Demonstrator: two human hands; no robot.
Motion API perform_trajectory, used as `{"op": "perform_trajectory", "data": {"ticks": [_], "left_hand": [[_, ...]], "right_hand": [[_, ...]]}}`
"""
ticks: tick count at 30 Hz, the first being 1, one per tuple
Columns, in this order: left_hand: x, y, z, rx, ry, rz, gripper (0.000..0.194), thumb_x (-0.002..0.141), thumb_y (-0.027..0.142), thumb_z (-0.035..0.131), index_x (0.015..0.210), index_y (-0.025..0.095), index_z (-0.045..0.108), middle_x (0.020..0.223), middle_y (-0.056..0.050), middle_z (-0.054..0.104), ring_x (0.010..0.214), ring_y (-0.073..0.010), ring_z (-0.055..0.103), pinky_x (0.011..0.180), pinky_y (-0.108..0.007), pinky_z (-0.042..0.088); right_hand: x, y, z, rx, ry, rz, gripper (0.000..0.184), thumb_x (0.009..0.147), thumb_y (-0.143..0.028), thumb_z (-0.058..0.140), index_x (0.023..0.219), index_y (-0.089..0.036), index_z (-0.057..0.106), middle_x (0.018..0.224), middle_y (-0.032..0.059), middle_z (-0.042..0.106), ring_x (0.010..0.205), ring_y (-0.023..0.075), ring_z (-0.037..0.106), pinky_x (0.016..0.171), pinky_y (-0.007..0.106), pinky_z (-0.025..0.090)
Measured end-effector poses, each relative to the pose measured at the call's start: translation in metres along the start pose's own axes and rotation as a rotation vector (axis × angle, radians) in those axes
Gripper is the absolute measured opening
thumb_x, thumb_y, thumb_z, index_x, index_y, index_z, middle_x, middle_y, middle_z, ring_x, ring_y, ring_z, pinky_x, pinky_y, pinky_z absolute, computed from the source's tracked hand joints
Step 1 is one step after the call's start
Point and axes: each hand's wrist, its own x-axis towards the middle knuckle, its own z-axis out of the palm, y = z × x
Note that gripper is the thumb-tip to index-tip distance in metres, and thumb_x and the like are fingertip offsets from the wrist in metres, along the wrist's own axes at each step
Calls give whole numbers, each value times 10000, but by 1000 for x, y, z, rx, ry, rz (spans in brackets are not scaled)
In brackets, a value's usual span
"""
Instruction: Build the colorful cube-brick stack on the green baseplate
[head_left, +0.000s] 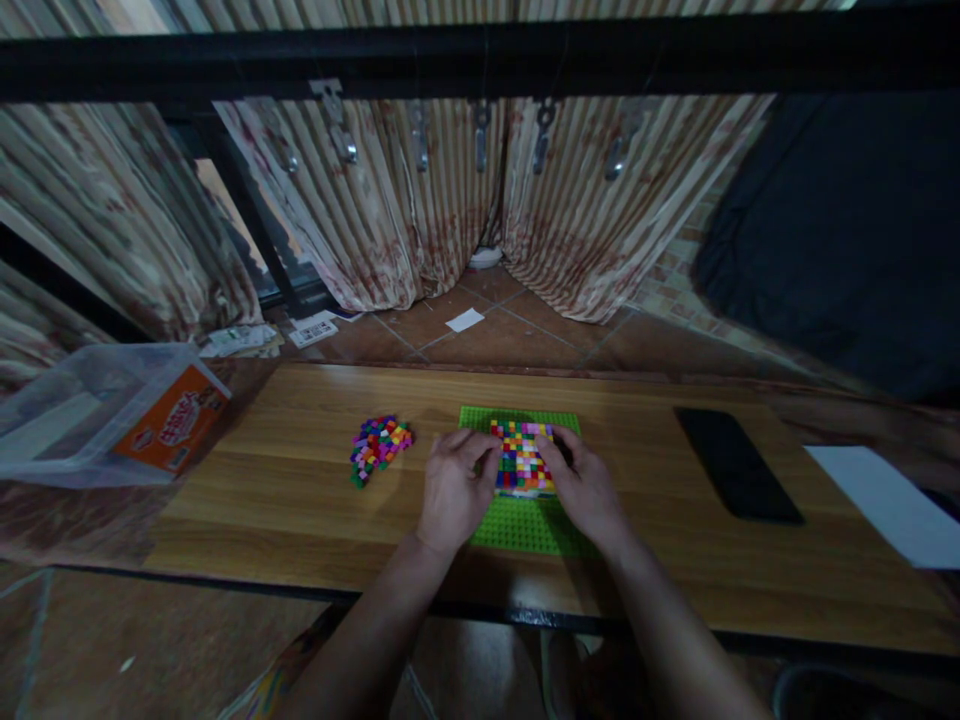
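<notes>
A green studded baseplate (pixel 525 530) lies on the wooden table. On its upper half sits a raised block of small multicoloured bricks (pixel 517 460). At the block's left edge, my left hand (pixel 457 485) is closed in a pinch, with thumb and forefinger together. Whatever is between those fingertips is too small to make out. My right hand (pixel 585 485) grips the block's right side, its thumb on the top and its fingers curled at the far right corner. A loose pile of small coloured bricks (pixel 379 445) lies left of my left hand.
A black phone-like slab (pixel 735 465) lies on the table's right part, with a white sheet (pixel 885 505) beyond it. A clear plastic box (pixel 90 410) with an orange label stands at the left. A dark bar (pixel 480 65) with hanging metal clips crosses above, before striped curtains (pixel 427 220).
</notes>
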Motion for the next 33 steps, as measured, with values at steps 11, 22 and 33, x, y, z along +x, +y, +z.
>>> {"op": "perform_trajectory", "data": {"ticks": [11,22,33], "left_hand": [[0,13,-1,325,-118,86,157,871,156,500,856,189,653,866,-62,676,845,-207,600,828,-370,412],[-3,6,-4,1,-94,-36,166,879,159,502,909,213,656,906,-40,681,898,-180,620,860,-333,462],[8,-48,-42,24,64,-319,163,793,98,542,831,174,681,830,-45,708,765,-150,649,702,-252,491]], "right_hand": [[-2,-4,0,-34,20,13,531,873,-573,412,1160,-174,612,1021,95,706,906,235,651,813,355,477],[-3,0,0,-26,28,23,593,845,-628,418,1176,-179,620,1020,109,714,914,262,653,817,385,486],[-3,1,-2,-70,11,41,587,845,-632,423,1166,-184,624,990,106,723,890,264,667,793,379,494]]}}
